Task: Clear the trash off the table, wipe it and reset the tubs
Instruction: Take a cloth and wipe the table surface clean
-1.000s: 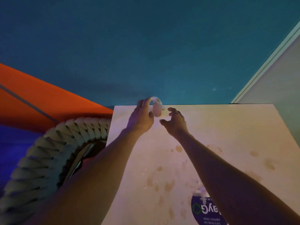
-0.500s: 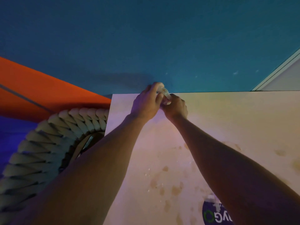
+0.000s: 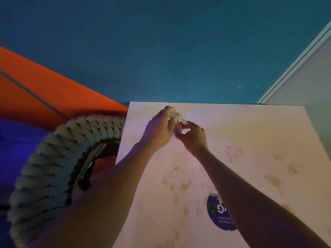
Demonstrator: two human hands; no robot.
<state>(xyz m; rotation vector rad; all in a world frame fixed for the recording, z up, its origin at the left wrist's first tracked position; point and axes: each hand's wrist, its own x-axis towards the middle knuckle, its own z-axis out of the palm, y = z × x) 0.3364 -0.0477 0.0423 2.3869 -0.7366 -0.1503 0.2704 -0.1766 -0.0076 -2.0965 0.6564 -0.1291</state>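
Note:
A pale wooden table point(image 3: 241, 126) fills the lower right of the head view, marked with brown stains point(image 3: 272, 179) and small crumbs. Over its far left part both hands meet on a small pale crumpled scrap of trash point(image 3: 178, 116). My left hand point(image 3: 159, 129) grips the scrap with curled fingers. My right hand point(image 3: 193, 135) pinches its lower end between thumb and fingertips. Most of the scrap is hidden inside the fingers. No tubs show in this view.
A round dark blue sticker point(image 3: 221, 213) lies on the table near my right forearm. A thick braided rope chair back point(image 3: 59, 161) stands off the table's left edge. Teal floor point(image 3: 161, 51) lies beyond, with an orange surface point(image 3: 35, 93) at left.
My right hand closed in on the scrap that the left hand held, and now both hands hold it. The hands have come slightly back from the table's far edge.

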